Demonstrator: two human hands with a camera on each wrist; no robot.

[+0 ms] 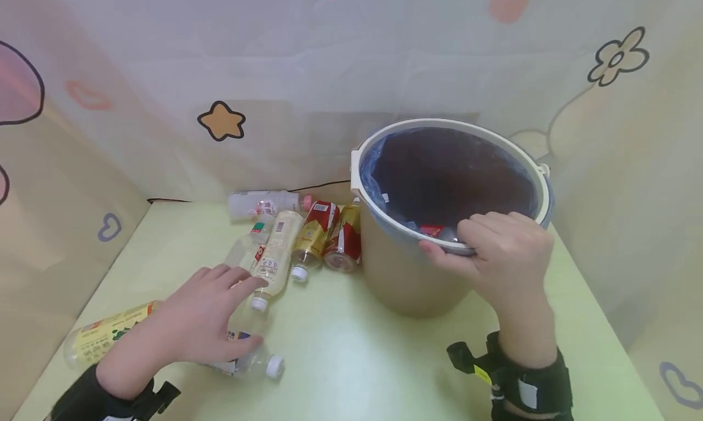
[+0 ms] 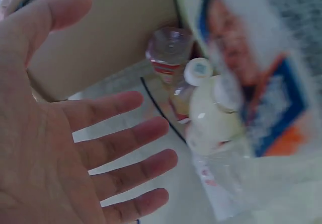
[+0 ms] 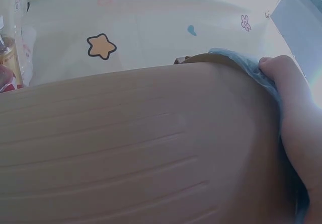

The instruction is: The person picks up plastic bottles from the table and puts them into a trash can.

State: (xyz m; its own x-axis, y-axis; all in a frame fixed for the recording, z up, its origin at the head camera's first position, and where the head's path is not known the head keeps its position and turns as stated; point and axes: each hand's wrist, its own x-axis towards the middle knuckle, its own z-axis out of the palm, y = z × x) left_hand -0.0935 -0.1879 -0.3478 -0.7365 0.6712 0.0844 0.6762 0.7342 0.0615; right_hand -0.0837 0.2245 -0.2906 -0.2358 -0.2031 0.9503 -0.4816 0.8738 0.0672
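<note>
My right hand (image 1: 508, 256) grips the near rim of a beige trash bin (image 1: 417, 280) lined with a blue bag (image 3: 241, 58), thumb outside and fingers over the rim. The bin leans toward me, and a red-labelled item (image 1: 431, 230) shows low inside it. Spread and holding nothing, my left hand (image 1: 205, 317) hovers over the bottles at the left. Under its thumb lies a clear bottle (image 1: 252, 366) with a white cap, partly hidden by the hand. Just past the fingertips are a cream-coloured bottle (image 1: 280, 244) and a clear bottle with a green-marked label (image 1: 262, 226).
A yellow-labelled bottle (image 1: 110, 335) lies by my left forearm. Near the bin are a red-and-yellow bottle (image 1: 315, 232) and a similar one (image 1: 346, 238) touching the bin's side. A whitish bottle with a pink cap (image 1: 263, 204) lies along the patterned back curtain (image 1: 307, 61).
</note>
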